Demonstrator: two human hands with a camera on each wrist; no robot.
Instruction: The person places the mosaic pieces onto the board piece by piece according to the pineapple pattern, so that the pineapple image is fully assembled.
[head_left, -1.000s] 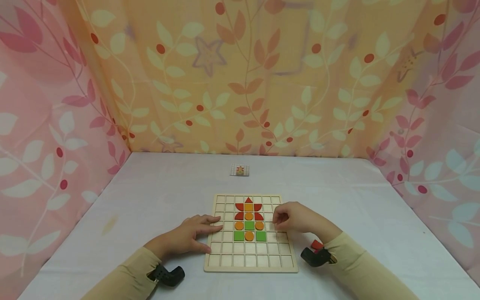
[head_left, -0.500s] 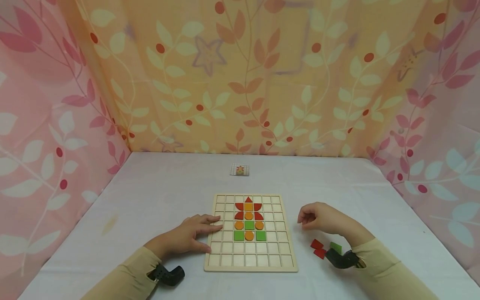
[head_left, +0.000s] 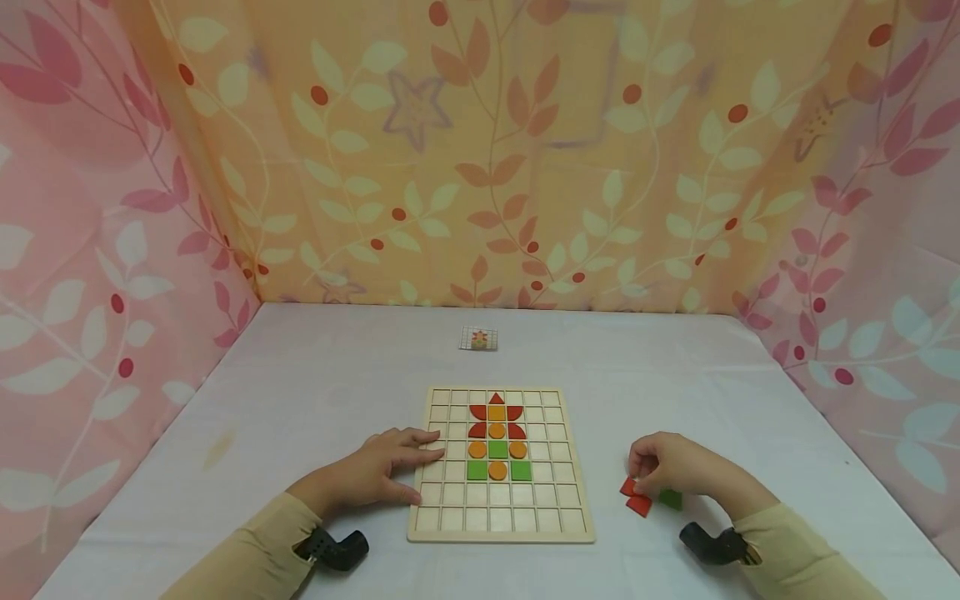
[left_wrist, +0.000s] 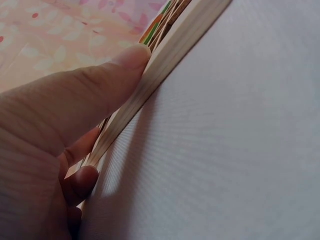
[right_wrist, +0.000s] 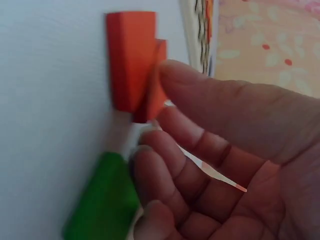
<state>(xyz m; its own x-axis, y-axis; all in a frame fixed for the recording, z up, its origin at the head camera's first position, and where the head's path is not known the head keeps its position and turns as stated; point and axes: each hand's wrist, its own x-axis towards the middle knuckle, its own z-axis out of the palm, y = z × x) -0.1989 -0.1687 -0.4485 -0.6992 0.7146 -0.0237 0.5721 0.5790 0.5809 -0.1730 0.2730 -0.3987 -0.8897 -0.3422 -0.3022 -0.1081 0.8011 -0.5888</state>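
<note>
A wooden grid board (head_left: 456, 523) bears a pattern of red, orange and green tiles (head_left: 498, 450). My left hand (head_left: 367, 471) rests on the board's left edge, fingers extended over the rim; in the left wrist view the thumb (left_wrist: 120, 70) lies along that edge. To the right of the board, my right hand (head_left: 675, 462) is down at the loose tiles with curled fingers. Its thumb and index finger pinch one red tile (right_wrist: 156, 92), whose right end they partly cover. Another red tile (head_left: 639, 506) lies against it, and a green tile (head_left: 671, 499) sits beneath the palm.
A small pattern card (head_left: 478, 338) lies on the white tablecloth (head_left: 337, 358) beyond the board. Black devices (head_left: 712, 543) sit at both wrists. Flowered curtains (head_left: 570, 225) close off the back and sides of the table.
My right hand has moved from the board's right edge, rightward and then toward me, down to the loose red tiles. The left hand and the pattern on the board stay the same.
</note>
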